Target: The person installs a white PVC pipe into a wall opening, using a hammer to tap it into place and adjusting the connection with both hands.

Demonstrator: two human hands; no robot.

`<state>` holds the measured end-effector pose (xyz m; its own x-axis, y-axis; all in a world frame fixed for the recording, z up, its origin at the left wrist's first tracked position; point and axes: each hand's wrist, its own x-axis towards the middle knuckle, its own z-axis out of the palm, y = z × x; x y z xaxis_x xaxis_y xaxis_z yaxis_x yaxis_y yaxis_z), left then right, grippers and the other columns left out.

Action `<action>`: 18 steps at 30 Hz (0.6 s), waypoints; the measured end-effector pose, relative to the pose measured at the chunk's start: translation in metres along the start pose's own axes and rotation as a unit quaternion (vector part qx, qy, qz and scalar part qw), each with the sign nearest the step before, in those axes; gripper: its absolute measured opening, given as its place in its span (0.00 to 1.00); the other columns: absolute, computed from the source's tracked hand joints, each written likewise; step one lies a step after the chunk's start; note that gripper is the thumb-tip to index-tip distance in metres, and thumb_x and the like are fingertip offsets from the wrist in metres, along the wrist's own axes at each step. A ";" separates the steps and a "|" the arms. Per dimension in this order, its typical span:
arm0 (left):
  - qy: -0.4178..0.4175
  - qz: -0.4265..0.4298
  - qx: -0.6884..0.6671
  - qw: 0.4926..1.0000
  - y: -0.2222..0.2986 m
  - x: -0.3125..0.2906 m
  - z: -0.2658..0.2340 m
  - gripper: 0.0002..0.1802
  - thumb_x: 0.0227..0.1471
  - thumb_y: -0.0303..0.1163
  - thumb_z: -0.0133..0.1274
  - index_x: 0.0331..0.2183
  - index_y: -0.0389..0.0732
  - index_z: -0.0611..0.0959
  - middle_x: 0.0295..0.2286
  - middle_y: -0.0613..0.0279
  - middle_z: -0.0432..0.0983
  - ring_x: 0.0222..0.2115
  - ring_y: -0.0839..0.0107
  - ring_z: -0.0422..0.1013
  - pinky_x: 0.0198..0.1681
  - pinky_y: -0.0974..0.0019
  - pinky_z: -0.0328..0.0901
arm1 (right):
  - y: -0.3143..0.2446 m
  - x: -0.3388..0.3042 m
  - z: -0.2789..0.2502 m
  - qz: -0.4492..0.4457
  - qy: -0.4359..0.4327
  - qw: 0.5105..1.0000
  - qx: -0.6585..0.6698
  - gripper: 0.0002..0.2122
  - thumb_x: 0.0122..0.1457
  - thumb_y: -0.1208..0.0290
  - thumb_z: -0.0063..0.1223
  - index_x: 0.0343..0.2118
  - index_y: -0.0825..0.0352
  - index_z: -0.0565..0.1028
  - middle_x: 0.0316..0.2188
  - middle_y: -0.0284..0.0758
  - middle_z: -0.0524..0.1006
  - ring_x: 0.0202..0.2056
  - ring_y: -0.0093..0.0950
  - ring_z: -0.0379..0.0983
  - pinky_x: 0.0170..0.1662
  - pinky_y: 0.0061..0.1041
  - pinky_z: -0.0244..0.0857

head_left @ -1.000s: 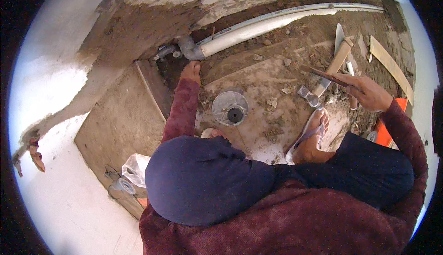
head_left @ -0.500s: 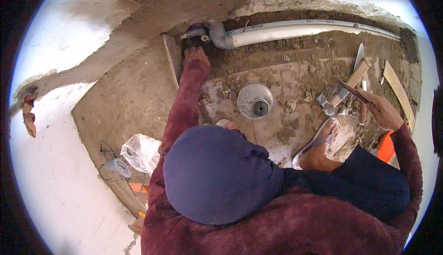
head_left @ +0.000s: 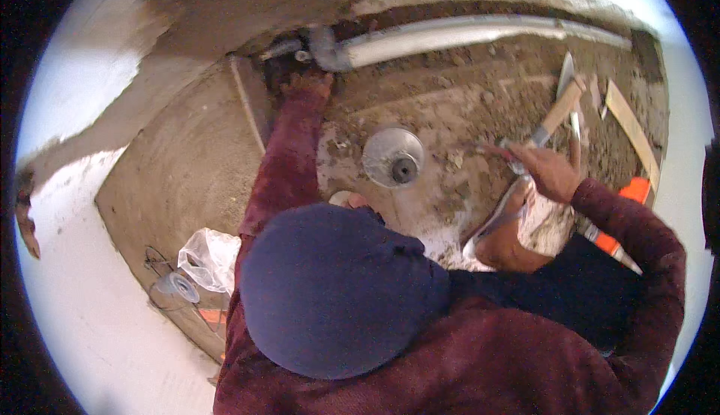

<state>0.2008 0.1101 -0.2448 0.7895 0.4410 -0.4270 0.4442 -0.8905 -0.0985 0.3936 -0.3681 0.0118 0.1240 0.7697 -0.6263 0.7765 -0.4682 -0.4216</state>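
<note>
My left hand (head_left: 309,83) reaches down to the dark soil beside the grey pipe elbow (head_left: 327,49), at the left end of the trench. Its fingers look spread, though the tips blur into the dirt. A small round pipe opening (head_left: 302,55) sits just beyond them. My right hand (head_left: 551,172) is closed around a thin dark tool (head_left: 491,149) that points left; blur hides its exact kind. Just beyond that hand lies a wooden-handled hammer (head_left: 559,113), its head partly covered by my fingers. A pale blade (head_left: 565,74) lies beside the hammer.
A white pipe (head_left: 442,38) runs along the trench by the far wall. A round metal drain piece (head_left: 393,157) sits in the middle of the floor. A wooden strip (head_left: 631,130) and orange tool (head_left: 636,190) lie at right, a plastic bag (head_left: 212,260) at left. A board (head_left: 250,100) borders the trench.
My right hand has moved left and nearer my foot with the thin tool, now over the hammer's head. My left hand stays by the pipe elbow. The whole view has shifted slightly.
</note>
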 end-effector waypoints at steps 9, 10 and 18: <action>0.042 0.115 -0.209 0.970 0.058 -0.045 -0.059 0.21 0.58 0.41 0.38 0.43 0.37 0.77 0.39 0.51 0.75 0.38 0.53 0.71 0.45 0.52 0.64 | -0.101 0.038 -0.028 -0.106 0.157 0.978 -0.086 0.30 0.44 0.68 0.57 0.54 0.62 0.62 0.52 0.43 0.63 0.53 0.47 0.58 0.55 0.41 0.55; 0.070 0.196 -0.340 0.917 0.082 -0.051 -0.085 0.20 0.57 0.41 0.40 0.41 0.38 0.78 0.39 0.52 0.75 0.39 0.55 0.72 0.45 0.53 0.65 | -0.127 0.046 -0.041 -0.136 0.140 0.973 -0.125 0.34 0.42 0.64 0.60 0.56 0.58 0.60 0.54 0.42 0.61 0.54 0.46 0.56 0.56 0.44 0.54; 0.128 0.165 -0.178 0.962 0.055 -0.085 -0.104 0.15 0.53 0.39 0.43 0.26 0.40 0.80 0.27 0.56 0.75 0.33 0.60 0.70 0.40 0.57 0.64 | -0.199 0.131 -0.024 -0.182 0.060 0.946 -0.260 0.39 0.40 0.64 0.59 0.59 0.51 0.55 0.59 0.41 0.53 0.55 0.47 0.56 0.48 0.51 0.60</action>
<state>0.2019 0.0353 -0.1207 0.9703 0.1950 -0.1429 0.2330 -0.9118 0.3380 0.2702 -0.1638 0.0292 -0.1658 0.8971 -0.4096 0.9762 0.0904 -0.1971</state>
